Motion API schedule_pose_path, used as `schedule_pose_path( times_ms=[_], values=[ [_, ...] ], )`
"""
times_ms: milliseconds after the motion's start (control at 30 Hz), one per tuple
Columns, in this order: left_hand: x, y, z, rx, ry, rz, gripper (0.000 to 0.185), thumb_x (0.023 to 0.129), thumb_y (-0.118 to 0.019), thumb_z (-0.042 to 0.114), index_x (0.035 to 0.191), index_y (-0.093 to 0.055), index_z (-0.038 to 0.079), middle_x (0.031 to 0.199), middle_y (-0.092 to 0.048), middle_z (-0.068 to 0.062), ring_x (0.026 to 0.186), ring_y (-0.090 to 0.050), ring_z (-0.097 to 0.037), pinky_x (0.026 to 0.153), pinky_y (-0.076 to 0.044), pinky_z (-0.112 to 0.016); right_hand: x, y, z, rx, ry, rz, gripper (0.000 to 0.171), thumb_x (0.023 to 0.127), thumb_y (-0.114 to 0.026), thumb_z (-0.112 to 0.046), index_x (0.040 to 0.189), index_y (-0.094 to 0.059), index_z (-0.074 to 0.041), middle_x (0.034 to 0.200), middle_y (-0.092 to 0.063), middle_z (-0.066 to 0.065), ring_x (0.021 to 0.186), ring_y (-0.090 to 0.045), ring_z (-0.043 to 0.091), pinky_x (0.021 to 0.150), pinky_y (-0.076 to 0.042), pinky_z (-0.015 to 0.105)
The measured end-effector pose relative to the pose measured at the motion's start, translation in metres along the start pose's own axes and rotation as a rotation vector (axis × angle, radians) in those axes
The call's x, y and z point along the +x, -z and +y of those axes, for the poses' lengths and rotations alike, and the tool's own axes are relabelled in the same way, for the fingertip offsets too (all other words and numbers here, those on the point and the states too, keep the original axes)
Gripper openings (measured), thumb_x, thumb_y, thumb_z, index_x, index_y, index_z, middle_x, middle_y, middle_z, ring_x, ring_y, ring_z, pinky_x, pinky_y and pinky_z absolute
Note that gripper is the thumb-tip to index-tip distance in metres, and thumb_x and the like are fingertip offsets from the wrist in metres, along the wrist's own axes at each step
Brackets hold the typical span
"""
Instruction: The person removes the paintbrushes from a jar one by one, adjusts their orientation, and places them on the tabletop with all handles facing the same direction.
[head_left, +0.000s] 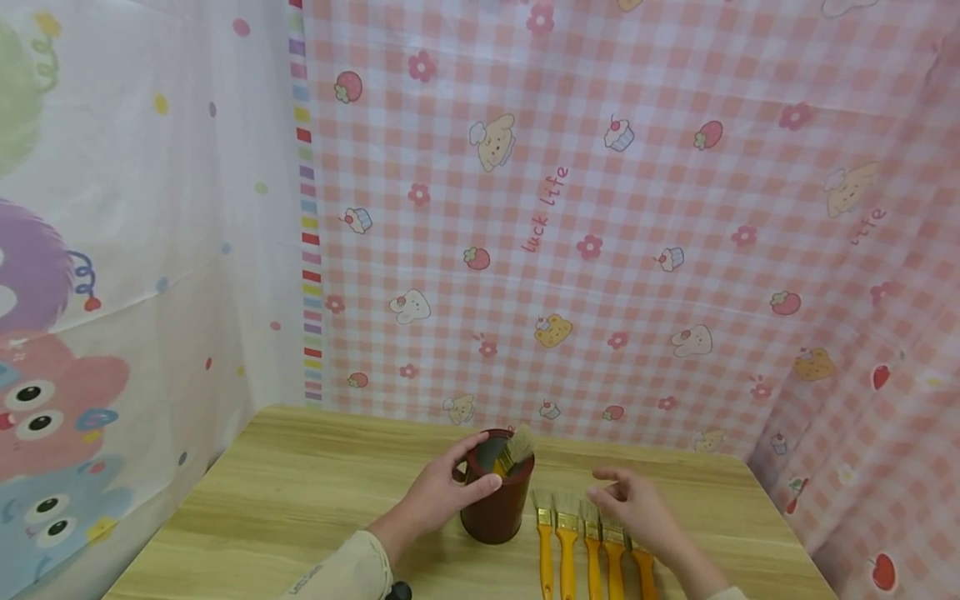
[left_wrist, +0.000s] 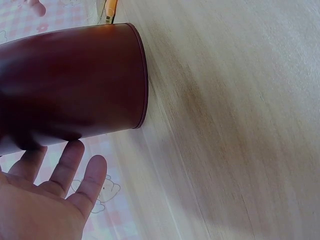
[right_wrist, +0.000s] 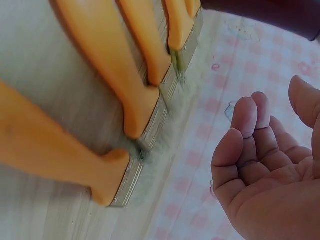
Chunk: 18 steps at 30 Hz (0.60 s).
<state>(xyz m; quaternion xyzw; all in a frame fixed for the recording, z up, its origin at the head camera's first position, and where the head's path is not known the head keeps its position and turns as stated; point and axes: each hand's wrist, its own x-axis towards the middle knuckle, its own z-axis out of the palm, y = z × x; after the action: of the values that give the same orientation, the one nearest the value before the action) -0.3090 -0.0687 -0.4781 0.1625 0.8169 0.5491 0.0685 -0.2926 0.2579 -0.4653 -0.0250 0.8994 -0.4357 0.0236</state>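
Note:
A dark reddish-brown pen cup (head_left: 497, 510) stands upright on the table. My left hand (head_left: 441, 490) holds it near the rim, thumb on the near side. In the left wrist view, fingertips (left_wrist: 75, 146) of that hand touch the cup's wall. One paintbrush (head_left: 517, 448) leans inside the cup, pale bristles sticking out above the rim. To the cup's right, several orange-handled paintbrushes (head_left: 567, 546) lie side by side, bristles pointing away from me. Over the right-hand brushes hovers my right hand (head_left: 637, 508), its fingers loosely bent with nothing between them; the right wrist view shows it apart from the brushes.
The wood-grain table (head_left: 300, 492) meets a pink checked curtain (head_left: 525, 292) at its back edge. A white printed curtain (head_left: 172, 250) hangs on the left. Something small and black (head_left: 400, 591) shows at the bottom edge, by the left sleeve.

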Motion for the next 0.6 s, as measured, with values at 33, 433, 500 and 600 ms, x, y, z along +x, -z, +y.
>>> schedule_pose_path(
  times_ms=[33, 433, 500, 600],
  values=[
    [0.0, 0.0, 0.0, -0.002, 0.001, -0.001, 0.064, 0.09, -0.066, 0.056, 0.147, -0.037, 0.05, 0.14, -0.053, -0.001, 0.105, -0.058, -0.022, 0.079, -0.054, -0.039, -0.001, -0.001, -0.001, 0.008, 0.006, -0.007, 0.056, 0.09, -0.069, -0.045, 0.132, -0.061, -0.009, 0.092, -0.071, 0.008, 0.081, -0.064, 0.021, 0.068, -0.055, 0.035],
    [-0.001, 0.0, 0.0, -0.011, 0.001, -0.004, 0.064, 0.09, -0.066, 0.056, 0.147, -0.036, 0.051, 0.14, -0.053, -0.001, 0.105, -0.058, -0.021, 0.078, -0.054, -0.039, -0.004, -0.021, -0.017, 0.131, 0.047, -0.083, 0.061, 0.091, -0.067, -0.048, 0.137, -0.057, -0.009, 0.103, -0.072, 0.011, 0.093, -0.068, 0.025, 0.083, -0.059, 0.043],
    [-0.001, 0.0, -0.001, -0.01, 0.002, -0.004, 0.064, 0.09, -0.066, 0.056, 0.146, -0.036, 0.052, 0.141, -0.052, -0.001, 0.106, -0.058, -0.022, 0.078, -0.054, -0.039, -0.005, -0.026, -0.019, 0.147, 0.037, -0.084, 0.063, 0.091, -0.066, -0.051, 0.138, -0.056, -0.01, 0.106, -0.072, 0.011, 0.095, -0.068, 0.025, 0.086, -0.058, 0.045],
    [0.0, 0.0, -0.001, -0.004, 0.0, -0.002, 0.064, 0.09, -0.066, 0.056, 0.146, -0.036, 0.052, 0.143, -0.051, -0.001, 0.108, -0.058, -0.022, 0.079, -0.054, -0.04, -0.005, -0.034, -0.024, 0.166, 0.017, -0.072, 0.066, 0.089, -0.066, -0.056, 0.138, -0.056, -0.013, 0.109, -0.072, 0.009, 0.095, -0.068, 0.023, 0.085, -0.057, 0.045]
  ],
)
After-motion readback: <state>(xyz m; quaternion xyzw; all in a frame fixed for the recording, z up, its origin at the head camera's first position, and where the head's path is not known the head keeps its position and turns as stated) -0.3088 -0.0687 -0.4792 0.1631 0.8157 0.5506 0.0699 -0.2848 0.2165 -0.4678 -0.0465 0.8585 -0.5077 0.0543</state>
